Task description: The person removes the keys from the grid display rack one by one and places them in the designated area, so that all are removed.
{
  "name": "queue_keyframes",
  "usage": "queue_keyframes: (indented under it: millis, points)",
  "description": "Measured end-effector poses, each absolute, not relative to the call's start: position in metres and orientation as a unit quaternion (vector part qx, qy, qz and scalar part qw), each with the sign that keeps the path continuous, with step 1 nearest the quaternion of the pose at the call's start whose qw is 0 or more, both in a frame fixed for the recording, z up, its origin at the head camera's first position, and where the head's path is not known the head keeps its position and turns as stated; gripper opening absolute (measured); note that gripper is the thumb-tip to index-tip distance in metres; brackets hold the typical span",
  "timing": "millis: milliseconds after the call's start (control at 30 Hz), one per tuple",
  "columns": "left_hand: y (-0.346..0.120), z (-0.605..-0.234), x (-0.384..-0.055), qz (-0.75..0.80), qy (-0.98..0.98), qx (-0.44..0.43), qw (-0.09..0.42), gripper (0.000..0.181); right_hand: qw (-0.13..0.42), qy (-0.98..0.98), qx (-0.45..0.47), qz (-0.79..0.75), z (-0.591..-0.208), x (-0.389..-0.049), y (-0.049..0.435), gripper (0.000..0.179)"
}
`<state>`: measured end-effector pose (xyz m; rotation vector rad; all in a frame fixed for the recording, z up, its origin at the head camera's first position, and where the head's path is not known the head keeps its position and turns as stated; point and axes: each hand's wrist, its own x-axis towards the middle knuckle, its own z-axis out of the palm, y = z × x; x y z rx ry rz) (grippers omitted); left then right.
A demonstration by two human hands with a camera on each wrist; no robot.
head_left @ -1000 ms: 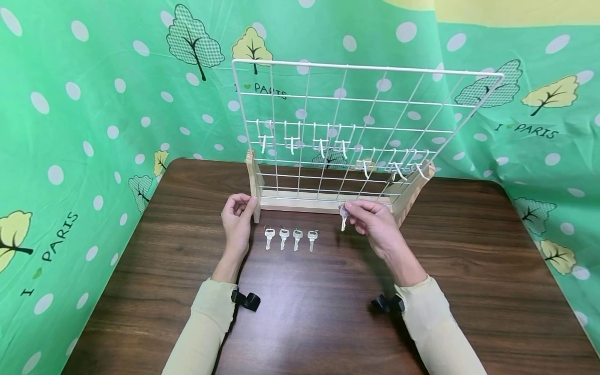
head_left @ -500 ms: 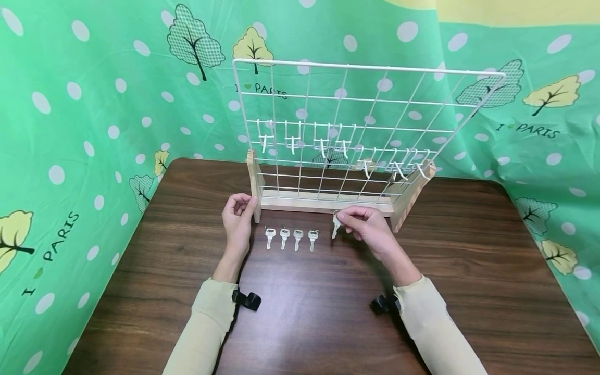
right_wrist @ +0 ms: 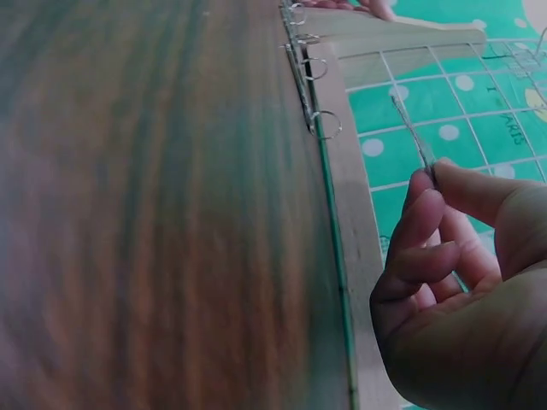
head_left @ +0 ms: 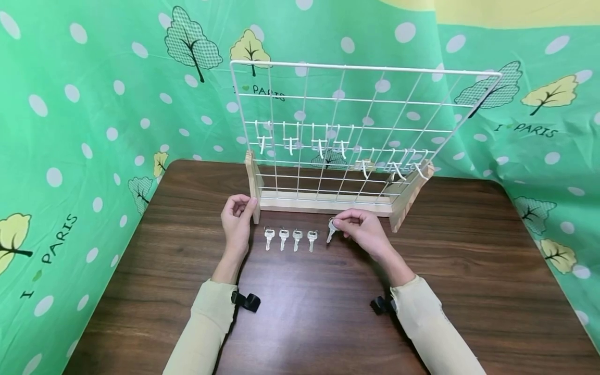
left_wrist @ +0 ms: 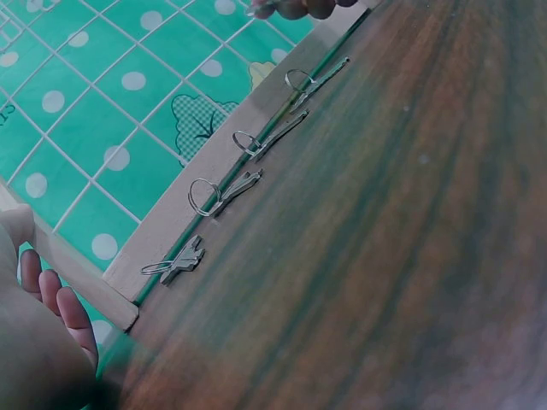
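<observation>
In the head view my right hand (head_left: 364,232) pinches a silver key (head_left: 331,229) by its head, between thumb and forefinger, with the blade pointing down. It is just right of a row of several keys (head_left: 297,239) on the brown table. The right wrist view shows the held key (right_wrist: 414,132) edge-on above the fingertips. My left hand (head_left: 237,221) grips the left wooden leg (head_left: 255,182) of a white wire grid rack (head_left: 344,66), thumb on its front. Small rings on the lying keys (left_wrist: 224,195) show in the left wrist view.
White hooks (head_left: 320,146) hang on the grid, with several at the left and middle and lower ones (head_left: 397,171) at the right. A wooden base bar (head_left: 323,203) joins the two legs. Green patterned cloth (head_left: 117,104) stands behind and beside the table (head_left: 300,323).
My right hand has moved left and a little toward me with the key, away from the rack's base bar to beside the row. My left hand stays on the leg.
</observation>
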<state>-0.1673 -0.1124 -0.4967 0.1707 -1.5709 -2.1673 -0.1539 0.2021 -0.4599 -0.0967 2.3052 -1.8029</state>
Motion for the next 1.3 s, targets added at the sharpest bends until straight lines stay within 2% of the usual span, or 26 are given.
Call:
queue_keyframes:
  millis: [633, 1300]
  points:
    - [-0.114, -0.497, -0.167, -0.787, -0.571, 0.057, 0.226, 0.019, 0.084, 0.837, -0.063, -0.537, -0.478, -0.156, 0.195, 0.006]
    - [-0.114, -0.499, -0.168, -0.791, -0.566, 0.052, 0.227, 0.021, 0.002, 0.893, -0.093, -0.44, -0.488, -0.154, 0.193, 0.005]
